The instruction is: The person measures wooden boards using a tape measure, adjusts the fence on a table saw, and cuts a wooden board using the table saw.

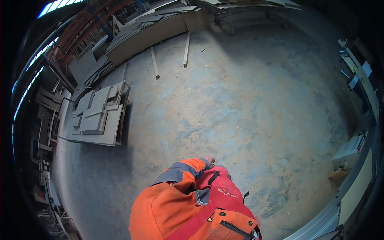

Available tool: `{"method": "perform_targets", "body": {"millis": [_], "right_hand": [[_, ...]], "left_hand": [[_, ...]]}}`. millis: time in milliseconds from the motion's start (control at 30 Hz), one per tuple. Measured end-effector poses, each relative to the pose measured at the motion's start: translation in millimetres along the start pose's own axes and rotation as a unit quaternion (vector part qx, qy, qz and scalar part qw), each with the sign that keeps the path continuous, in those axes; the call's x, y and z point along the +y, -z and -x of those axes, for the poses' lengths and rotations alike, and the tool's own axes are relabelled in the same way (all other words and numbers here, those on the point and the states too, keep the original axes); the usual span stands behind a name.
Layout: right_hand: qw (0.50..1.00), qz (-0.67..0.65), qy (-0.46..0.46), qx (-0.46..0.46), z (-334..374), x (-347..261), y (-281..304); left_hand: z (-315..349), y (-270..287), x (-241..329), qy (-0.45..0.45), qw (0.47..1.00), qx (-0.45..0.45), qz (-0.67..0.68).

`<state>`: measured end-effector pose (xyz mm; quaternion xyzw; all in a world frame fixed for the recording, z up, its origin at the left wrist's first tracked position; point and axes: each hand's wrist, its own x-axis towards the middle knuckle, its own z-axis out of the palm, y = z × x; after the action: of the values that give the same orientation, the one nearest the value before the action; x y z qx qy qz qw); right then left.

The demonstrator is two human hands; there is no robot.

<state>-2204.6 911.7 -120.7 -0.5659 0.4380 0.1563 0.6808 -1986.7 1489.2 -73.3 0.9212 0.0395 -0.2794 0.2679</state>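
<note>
My left arm, in an orange and grey work sleeve, reaches forward from the lower middle. My left hand (pixel 210 161) is at the far edge of a piece of red fabric (pixel 222 184), its fingers curled in; what they hold, if anything, is hidden. The red fabric has a black strip and pale lettering and lies along the front of my body. A red strap (pixel 194 222) crosses my orange work clothes near the bib (pixel 228 220) with its dark buttons. Only a sliver of skin, seemingly my right hand (pixel 258 221), shows beyond the bib's right edge; its fingers are hidden.
A cart (pixel 114 138) stacked with flat grey boards stands at the left. Further back is a long pile of panels (pixel 148 38), with wooden battens (pixel 187 50) on the floor before it. A white box (pixel 350 150) and a bench edge (pixel 362 188) line the right.
</note>
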Motion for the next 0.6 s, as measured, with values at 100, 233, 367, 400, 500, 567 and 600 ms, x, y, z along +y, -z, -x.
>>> {"method": "perform_targets", "body": {"millis": [100, 233, 367, 400, 500, 567, 600], "right_hand": [[0.979, -0.173, 0.108, -0.014, -37, -120, -23], [0.911, 0.014, 0.283, 0.301, -162, -281, -2], [0.839, 0.014, 0.274, 0.47, -179, -431, 41], [0.834, 0.003, 0.265, 0.485, -172, -447, 44], [0.753, 0.013, 0.232, 0.615, -155, -521, 89], [0.679, 0.043, 0.236, 0.694, -157, -522, 145], [0.642, 0.061, 0.191, 0.74, -164, -513, 175]], "left_hand": [[-31, -24, -23, 0.121, 0.987, -0.038, 0.1], [-151, 33, -3, 0.083, 0.983, -0.162, 0.002], [-424, 76, 148, -0.05, 0.968, -0.17, -0.178], [-448, 83, 180, -0.057, 0.963, -0.167, -0.205], [-515, 82, 326, -0.077, 0.956, -0.143, -0.246], [-589, 100, 489, -0.171, 0.952, -0.09, -0.238], [-637, 107, 551, -0.245, 0.94, -0.053, -0.232]]}}
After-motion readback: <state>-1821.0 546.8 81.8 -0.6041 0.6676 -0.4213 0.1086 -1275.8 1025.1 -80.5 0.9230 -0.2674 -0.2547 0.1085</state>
